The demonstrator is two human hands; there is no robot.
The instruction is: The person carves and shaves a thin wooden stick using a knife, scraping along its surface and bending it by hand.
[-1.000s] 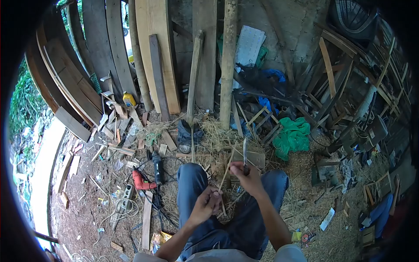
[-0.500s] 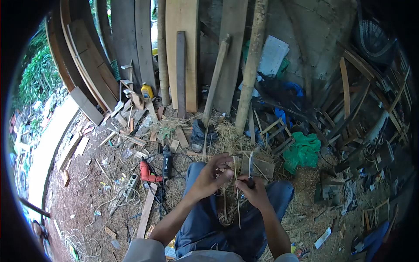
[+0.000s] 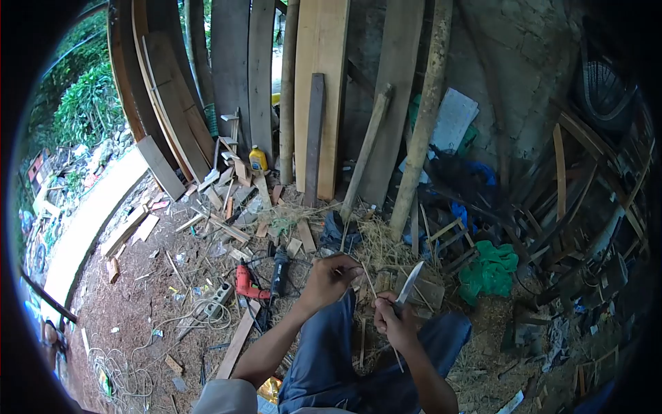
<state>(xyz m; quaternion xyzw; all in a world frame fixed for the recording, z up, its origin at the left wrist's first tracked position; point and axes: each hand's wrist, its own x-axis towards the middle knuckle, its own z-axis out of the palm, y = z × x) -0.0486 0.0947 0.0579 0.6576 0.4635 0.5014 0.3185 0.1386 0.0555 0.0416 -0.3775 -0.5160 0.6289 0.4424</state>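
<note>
Compared with half a second ago, our left hand (image 3: 325, 281) has gone from spread fingers to a narrow curl, its fingertips at the upper end of the thin, pale, wood-like strip (image 3: 369, 278); we cannot tell whether they grip it. Our right hand (image 3: 396, 328) is closed around a silver-bladed, dark-handled knife (image 3: 409, 284), with the strip running through or just behind its fingers. The strip now slants where it stood nearly upright, and the blade leans further right, so strip and knife look ready to be worked together, in our judgement. The strip is over our blue-trousered legs (image 3: 324, 352), well in from the bright left edge of the shavings-strewn floor (image 3: 148, 276).

As for writing, we can read none. The yellow plastic bottle (image 3: 258, 160), near the floor's far edge, is too small for any label to be legible. We make out no brand on the red power drill (image 3: 248, 284) or the dark grey-blue power tool (image 3: 279, 272) beside it.
</note>
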